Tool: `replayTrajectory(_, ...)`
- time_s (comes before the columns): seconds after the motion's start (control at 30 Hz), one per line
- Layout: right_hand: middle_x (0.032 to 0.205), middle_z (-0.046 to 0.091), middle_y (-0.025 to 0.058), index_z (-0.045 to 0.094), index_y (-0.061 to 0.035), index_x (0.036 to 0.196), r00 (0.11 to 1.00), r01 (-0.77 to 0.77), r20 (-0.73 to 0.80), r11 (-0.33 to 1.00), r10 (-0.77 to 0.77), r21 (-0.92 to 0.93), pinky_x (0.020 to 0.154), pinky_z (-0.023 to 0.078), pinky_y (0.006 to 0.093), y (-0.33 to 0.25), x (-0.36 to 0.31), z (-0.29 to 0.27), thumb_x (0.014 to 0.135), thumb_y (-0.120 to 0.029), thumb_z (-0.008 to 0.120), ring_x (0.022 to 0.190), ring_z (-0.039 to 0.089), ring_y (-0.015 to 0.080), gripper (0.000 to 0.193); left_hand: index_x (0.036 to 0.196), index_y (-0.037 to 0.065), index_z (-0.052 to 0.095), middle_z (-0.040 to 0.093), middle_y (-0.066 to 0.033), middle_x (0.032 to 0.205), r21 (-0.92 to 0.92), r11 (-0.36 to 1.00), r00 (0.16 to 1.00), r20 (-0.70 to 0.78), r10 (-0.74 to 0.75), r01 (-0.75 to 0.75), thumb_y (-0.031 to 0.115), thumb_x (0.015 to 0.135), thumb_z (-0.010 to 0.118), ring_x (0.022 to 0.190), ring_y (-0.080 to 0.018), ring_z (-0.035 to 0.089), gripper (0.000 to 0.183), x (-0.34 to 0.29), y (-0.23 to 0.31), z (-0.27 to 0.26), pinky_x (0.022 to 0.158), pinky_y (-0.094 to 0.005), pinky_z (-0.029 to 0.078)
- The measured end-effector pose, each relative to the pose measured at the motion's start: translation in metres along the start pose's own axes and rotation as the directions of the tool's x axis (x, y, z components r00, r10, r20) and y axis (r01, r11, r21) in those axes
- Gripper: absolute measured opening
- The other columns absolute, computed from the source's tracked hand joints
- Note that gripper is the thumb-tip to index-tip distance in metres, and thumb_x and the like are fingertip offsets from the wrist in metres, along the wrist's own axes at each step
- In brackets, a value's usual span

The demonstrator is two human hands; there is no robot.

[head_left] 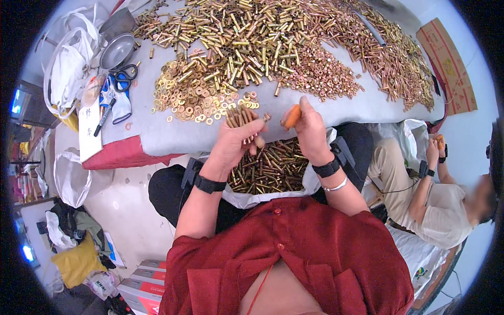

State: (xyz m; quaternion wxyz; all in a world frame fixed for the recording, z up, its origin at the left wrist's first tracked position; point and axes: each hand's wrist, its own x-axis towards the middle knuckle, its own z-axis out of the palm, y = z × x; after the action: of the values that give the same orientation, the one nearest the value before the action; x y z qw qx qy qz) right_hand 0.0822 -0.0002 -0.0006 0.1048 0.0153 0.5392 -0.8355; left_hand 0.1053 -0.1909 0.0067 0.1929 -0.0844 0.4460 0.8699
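My left hand (pixel 231 143) is closed around a bunch of brass-coloured bolts (pixel 239 117), with a small nut or washer at one end near the fingertips. Just to its right, my right hand (pixel 313 131) has bent fingers, and an orange cover (pixel 292 116) sits on one of them. Whatever its fingertips pinch is hidden. Below both hands, a white bag (pixel 253 199) in my lap holds many dark golden bolts (pixel 270 169). Loose flat washers (pixel 191 97) lie beyond my left hand, and a heap of small nuts (pixel 325 73) lies beyond my right.
Metal sleeves (pixel 236 39) cover the far side of the grey-covered table (pixel 173 137); thin bolts (pixel 396 68) lie right. Scissors (pixel 124 79), a marker (pixel 105 117), a glove (pixel 122 105) and a metal bowl (pixel 116 51) are at left. A co-worker (pixel 441 210) sits at right.
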Motion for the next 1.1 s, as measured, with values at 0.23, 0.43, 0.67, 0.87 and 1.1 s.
replayTrajectory(0.23, 0.083, 0.061, 0.0080, 0.060, 0.0029, 0.099, 0.982, -0.001, -0.173, 0.902, -0.081, -0.432, 0.063, 0.043, 0.0276, -0.004, -0.005, -0.003, 0.098, -0.039, 0.037, 0.075, 0.053, 0.0140, 0.048, 0.098, 0.002, 0.059, 0.065, -0.0067, 0.081, 0.601, 0.781, 0.966, 0.050, -0.254, 0.174, 0.015, 0.081, 0.067, 0.058, -0.0132, 0.063, 0.023, -0.012, 0.002, 0.008, 0.041, -0.0204, 0.046)
replayTrajectory(0.43, 0.130, 0.042, 0.0191, 0.044, -0.0069, 0.130, 0.792, 0.581, 0.458, 0.269, -0.403, -0.768, 0.097, 0.038, 0.0413, -0.007, -0.027, 0.037, 0.070, -0.028, 0.073, 0.117, 0.044, 0.0329, 0.070, 0.101, 0.004, 0.056, 0.063, -0.0102, 0.092, -0.135, 0.952, 0.962, 0.046, -0.270, 0.273, 0.012, 0.082, 0.064, 0.076, -0.0212, 0.065, 0.021, 0.000, -0.008, -0.003, 0.064, -0.0337, 0.057)
replayTrajectory(0.67, 0.128, 0.043, 0.0150, 0.050, -0.0073, 0.124, 0.615, 0.788, 0.780, 0.082, -0.113, -0.610, 0.100, 0.038, 0.0410, 0.001, -0.008, 0.033, 0.061, -0.027, 0.078, 0.116, 0.044, 0.0343, 0.073, 0.111, 0.003, 0.053, 0.059, -0.0084, 0.105, 0.043, 0.962, 0.963, 0.020, -0.270, 0.269, 0.009, 0.082, 0.058, 0.091, -0.0171, 0.060, 0.031, -0.002, -0.019, 0.005, 0.075, -0.0299, 0.052)
replayTrajectory(0.87, 0.124, 0.046, 0.0142, 0.053, -0.0071, 0.119, 0.580, 0.812, 0.807, 0.162, -0.109, -0.561, 0.097, 0.041, 0.0400, 0.001, -0.004, 0.025, 0.063, -0.023, 0.078, 0.114, 0.046, 0.0338, 0.064, 0.116, 0.007, 0.051, 0.057, -0.0089, 0.111, 0.093, 0.966, 0.967, 0.064, -0.246, 0.240, 0.014, 0.084, 0.057, 0.101, -0.0208, 0.058, 0.034, -0.009, -0.025, 0.009, 0.078, -0.0343, 0.052)
replayTrajectory(1.1, 0.127, 0.045, 0.0155, 0.052, -0.0059, 0.120, 0.562, 0.811, 0.824, 0.240, -0.064, -0.534, 0.098, 0.040, 0.0393, -0.007, 0.000, 0.022, 0.063, -0.023, 0.078, 0.115, 0.044, 0.0337, 0.065, 0.116, 0.006, 0.051, 0.058, -0.0116, 0.109, -0.160, 0.913, 0.925, 0.128, -0.359, 0.376, 0.012, 0.088, 0.052, 0.092, -0.0225, 0.063, 0.029, -0.009, -0.031, 0.005, 0.070, -0.0361, 0.056)
